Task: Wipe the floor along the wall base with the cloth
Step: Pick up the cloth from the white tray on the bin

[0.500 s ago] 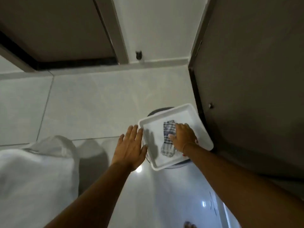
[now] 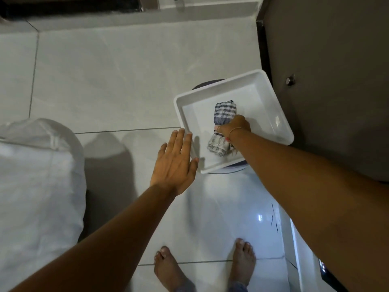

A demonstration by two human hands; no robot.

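Two bare feet (image 2: 172, 268) stand on the pale tiled floor (image 2: 117, 85). Farther out, the left hand (image 2: 175, 163) hovers flat with fingers spread beside a white tray (image 2: 273, 114). Inside it, the right hand (image 2: 234, 126) grips the rolled checked cloth (image 2: 224, 111). Beyond runs the wall base (image 2: 189, 16).

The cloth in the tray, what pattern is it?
Blue-and-white checks on the cloth, clearest in the head view.

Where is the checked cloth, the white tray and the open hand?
checked cloth (image 2: 224, 111), head view, upper striped part.
white tray (image 2: 216, 89), head view, far rim.
left hand (image 2: 175, 163), head view, back of the hand.
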